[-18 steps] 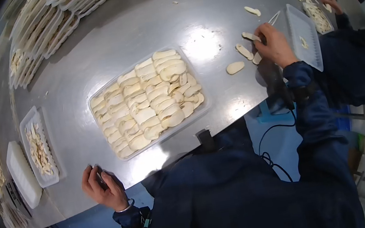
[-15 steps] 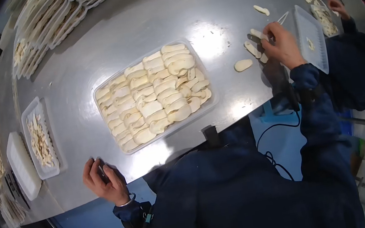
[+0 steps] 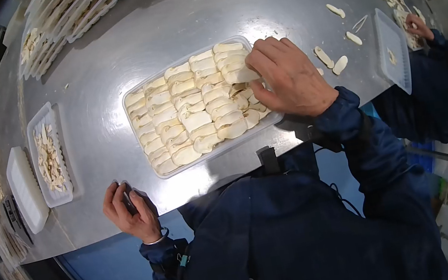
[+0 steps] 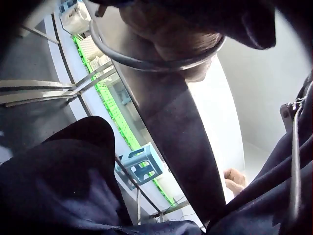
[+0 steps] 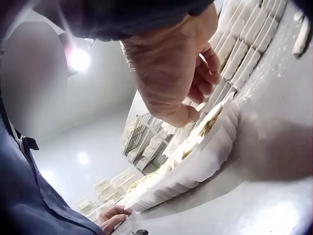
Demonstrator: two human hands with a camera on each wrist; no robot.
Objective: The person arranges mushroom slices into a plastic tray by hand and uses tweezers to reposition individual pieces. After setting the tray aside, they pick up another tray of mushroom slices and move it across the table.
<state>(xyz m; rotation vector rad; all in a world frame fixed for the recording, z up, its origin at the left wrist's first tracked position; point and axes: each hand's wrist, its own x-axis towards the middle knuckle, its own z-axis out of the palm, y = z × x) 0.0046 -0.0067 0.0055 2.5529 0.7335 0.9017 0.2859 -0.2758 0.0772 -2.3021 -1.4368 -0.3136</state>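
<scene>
In the head view a clear tray (image 3: 166, 175) holds overlapping rows of pale slices, which look like mushroom. My right hand (image 3: 293, 79) is over its right end, thumb and fingers pinching a pale slice (image 3: 241, 75) at the top of the right column. The right wrist view shows the right hand (image 5: 178, 73) bent down above the tray's ribbed wall (image 5: 205, 164); the slice cannot be made out there. My left hand (image 3: 131, 215) rests at the table's front edge, fingers loosely curled, with a dark patch beside the thumb. Its fingers are hidden in the left wrist view.
Several loose slices (image 3: 323, 57) lie right of the tray, before a nearly bare tray (image 3: 392, 49). Another person's hand (image 3: 419, 27) is at the far right. On the left are a tray of pieces (image 3: 50, 161) and a white tray (image 3: 25, 189). Stacked trays (image 3: 69, 15) stand behind.
My right hand has moved left from the loose slices to the tray's right end, with a slice in its fingers. The head view has shifted a little; my left hand stays at the table edge.
</scene>
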